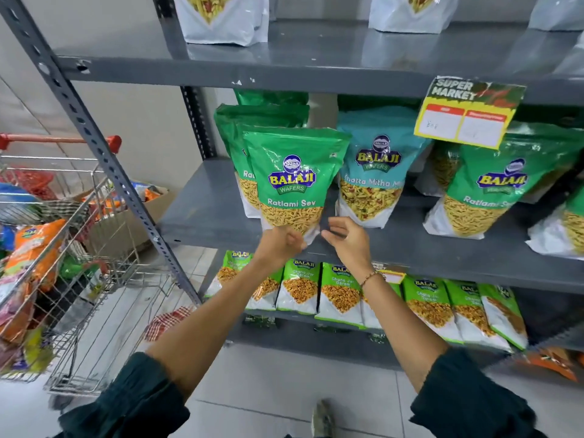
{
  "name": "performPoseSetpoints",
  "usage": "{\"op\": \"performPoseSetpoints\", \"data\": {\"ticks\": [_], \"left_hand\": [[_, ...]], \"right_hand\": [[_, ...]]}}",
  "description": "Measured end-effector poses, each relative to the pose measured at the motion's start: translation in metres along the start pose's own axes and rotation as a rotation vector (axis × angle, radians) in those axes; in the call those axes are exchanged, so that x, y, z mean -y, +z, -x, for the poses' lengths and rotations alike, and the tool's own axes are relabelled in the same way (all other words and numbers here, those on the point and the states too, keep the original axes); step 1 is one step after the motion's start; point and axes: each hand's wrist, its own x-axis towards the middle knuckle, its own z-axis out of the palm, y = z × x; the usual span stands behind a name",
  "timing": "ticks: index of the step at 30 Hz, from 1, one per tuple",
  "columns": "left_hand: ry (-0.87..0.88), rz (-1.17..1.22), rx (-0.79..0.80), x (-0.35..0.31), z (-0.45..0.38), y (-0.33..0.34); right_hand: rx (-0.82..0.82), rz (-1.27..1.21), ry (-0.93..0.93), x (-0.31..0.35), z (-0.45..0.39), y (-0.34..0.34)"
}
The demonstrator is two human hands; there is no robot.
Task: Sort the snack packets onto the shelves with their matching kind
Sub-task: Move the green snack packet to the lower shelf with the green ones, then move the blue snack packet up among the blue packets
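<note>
A green Ratlami Sev packet [292, 181] stands upright at the front of the grey middle shelf [202, 222], in front of more green packets of the same kind. My left hand [279, 245] is closed on its bottom edge. Just right of that corner, my right hand [346, 240] hovers with fingers apart and holds nothing. A teal Khatta Mitha packet [376, 172] stands to the right, and another Ratlami Sev packet [493, 191] leans further right.
A wire shopping trolley [79, 279] full of mixed snack packets stands at the left, beside the slanted shelf post [104, 159]. Chana Jor Garam packets [341, 292] line the lower shelf. White packets sit on the top shelf. A price tag [467, 112] hangs from it.
</note>
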Motion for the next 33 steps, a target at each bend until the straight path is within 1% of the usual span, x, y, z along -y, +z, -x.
{"op": "performPoseSetpoints", "data": {"ticks": [1, 3, 6, 8, 9, 11, 13, 15, 17, 18, 20, 21, 22, 23, 25, 28, 30, 33], "left_hand": [[0.057, 0.03, 0.051, -0.01, 0.002, 0.009], [0.153, 0.063, 0.096, -0.031, 0.001, 0.026], [0.233, 0.056, 0.104, -0.061, -0.012, 0.051], [0.249, 0.136, 0.071, -0.081, -0.023, 0.062], [0.251, 0.207, 0.044, -0.088, -0.032, 0.067], [0.185, 0.303, 0.037, -0.101, -0.049, 0.074], [0.073, 0.359, 0.05, -0.108, -0.064, 0.082], [0.008, 0.381, 0.062, -0.106, -0.082, 0.092], [-0.011, 0.341, 0.07, -0.098, -0.095, 0.103], [-0.011, 0.342, 0.072, -0.091, -0.1, 0.108], [0.026, 0.364, 0.126, -0.078, -0.108, 0.114], [0.035, 0.364, 0.123, -0.066, -0.116, 0.121], [0.046, 0.363, 0.084, -0.058, -0.12, 0.124], [0.043, 0.358, 0.058, -0.052, -0.122, 0.128], [0.035, 0.372, -0.003, -0.061, -0.116, 0.12], [0.003, 0.369, -0.031, -0.071, -0.116, 0.115], [0.019, 0.342, -0.005, -0.068, -0.122, 0.114], [0.058, 0.257, 0.089, -0.063, -0.124, 0.115]], "right_hand": [[-0.036, 0.008, 0.016, -0.005, 0.004, -0.007], [-0.077, -0.006, 0.053, -0.014, 0.009, -0.024], [-0.138, 0.031, 0.068, -0.022, 0.005, -0.056], [-0.198, 0.055, 0.053, -0.022, -0.004, -0.078], [-0.226, 0.053, 0.051, -0.024, -0.012, -0.088], [-0.239, 0.063, 0.064, -0.024, -0.031, -0.104], [-0.185, 0.067, 0.097, -0.026, -0.051, -0.114], [-0.14, 0.11, 0.122, -0.03, -0.071, -0.119], [-0.08, 0.152, 0.166, -0.038, -0.087, -0.122], [-0.04, 0.125, 0.194, -0.04, -0.091, -0.122], [0.012, 0.015, 0.215, -0.047, -0.096, -0.121], [0.022, -0.027, 0.205, -0.049, -0.098, -0.12], [0.025, -0.039, 0.186, -0.052, -0.099, -0.119], [0.022, -0.053, 0.161, -0.055, -0.101, -0.118], [0.005, -0.071, 0.132, -0.059, -0.103, -0.117], [-0.042, -0.079, 0.111, -0.064, -0.099, -0.117], [-0.079, -0.081, 0.108, -0.066, -0.09, -0.118], [-0.152, -0.105, 0.09, -0.068, -0.068, -0.123]]}}
